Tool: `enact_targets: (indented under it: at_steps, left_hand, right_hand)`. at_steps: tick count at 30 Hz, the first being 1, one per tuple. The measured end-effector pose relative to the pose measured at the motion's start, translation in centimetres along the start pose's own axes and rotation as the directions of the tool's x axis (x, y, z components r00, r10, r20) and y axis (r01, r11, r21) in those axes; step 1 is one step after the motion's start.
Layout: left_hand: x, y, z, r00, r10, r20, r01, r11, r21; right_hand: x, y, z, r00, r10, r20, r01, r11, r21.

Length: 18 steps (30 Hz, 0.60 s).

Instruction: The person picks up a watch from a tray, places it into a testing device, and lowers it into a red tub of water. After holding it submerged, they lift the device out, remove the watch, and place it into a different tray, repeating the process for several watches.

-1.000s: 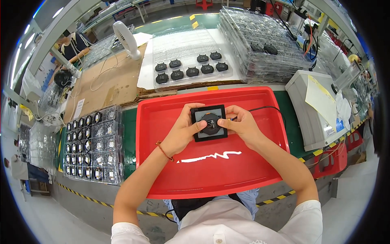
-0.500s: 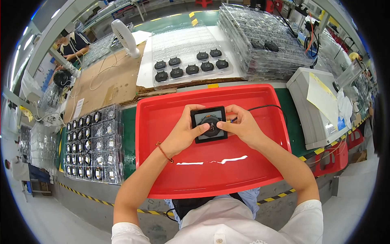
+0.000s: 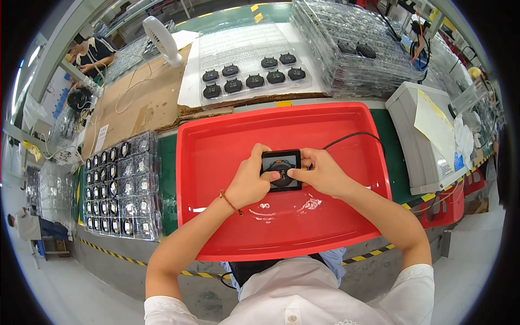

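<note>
Both my hands hold a black square frame (image 3: 297, 155) with a grey inner face, above a shallow red tub (image 3: 227, 127). A round black device, like a watch body without its strap (image 3: 280, 182), lies against the frame's face. My left hand (image 3: 250, 179) is closed on the frame's left side, its thumb pressing on the device. On the opposite side my right hand (image 3: 326, 176) grips the frame, its thumb also on the device. A black cable (image 3: 352, 134) runs from near my right fingers to the tub's right rim. My fingers behind the frame are hidden.
Left of the tub, a clear tray (image 3: 142, 181) carries rows of round devices. Beyond it, another clear tray (image 3: 230, 100) holds several black round devices. Stacked clear trays (image 3: 352, 76) stand far right, near a grey machine (image 3: 406, 141). A white fan (image 3: 162, 40) stands far left.
My hands and the frame have come slightly nearer to me over the tub. The bright reflections on the tub's red bottom have changed shape. Both thumbs remain on the device.
</note>
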State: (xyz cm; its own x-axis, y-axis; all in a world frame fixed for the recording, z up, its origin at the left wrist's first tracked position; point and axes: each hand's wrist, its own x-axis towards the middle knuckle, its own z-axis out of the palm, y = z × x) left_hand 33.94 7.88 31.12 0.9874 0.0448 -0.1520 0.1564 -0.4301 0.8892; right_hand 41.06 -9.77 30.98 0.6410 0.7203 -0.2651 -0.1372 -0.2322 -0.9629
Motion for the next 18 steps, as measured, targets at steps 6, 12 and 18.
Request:
enact_targets:
  at_steps: [6, 12, 18]
  left_hand:
    - [-0.3, -0.2, 0.8, 0.992, -0.123, 0.019, 0.121, 0.988, 0.097]
    - [-0.3, -0.5, 1.0, 0.988, -0.149, 0.043, 0.140, 0.975, 0.171]
    - [-0.3, -1.1, 1.4, 0.994, -0.103, 0.036, 0.096, 0.982, 0.165]
  right_hand:
    - [-0.1, 0.6, 0.2, 0.990, 0.134, -0.034, -0.135, 0.991, -0.019]
    - [-0.2, 0.7, 0.3, 0.979, 0.200, -0.039, -0.200, 0.980, -0.001]
    - [-0.3, 0.6, 0.2, 0.953, 0.300, -0.041, -0.303, 0.945, -0.126]
